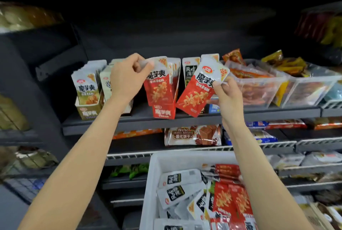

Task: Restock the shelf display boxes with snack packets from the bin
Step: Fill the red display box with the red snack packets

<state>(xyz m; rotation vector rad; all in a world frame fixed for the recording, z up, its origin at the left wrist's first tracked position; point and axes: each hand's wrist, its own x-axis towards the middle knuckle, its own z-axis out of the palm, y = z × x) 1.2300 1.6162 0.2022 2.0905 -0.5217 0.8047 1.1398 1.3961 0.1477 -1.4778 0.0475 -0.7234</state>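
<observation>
My left hand (127, 76) pinches the top corner of a red-and-white snack packet (159, 85) that stands at the front of the red display box (164, 112) on the dark shelf. My right hand (226, 96) holds a second red-and-white packet (199, 92) by its right edge, tilted, just right of that box. A white bin (157, 174) at the bottom holds several loose red packets and white-and-black packets (178, 179). Left of the red box stand two beige display boxes (88, 112) with packets in them.
A black-labelled display box (188, 74) stands behind my right-hand packet. Clear plastic tubs (259, 85) of orange snacks fill the shelf's right side. Wafer biscuit packs (192, 135) lie on the shelf below. The shelf's front edge (111, 124) runs under both hands.
</observation>
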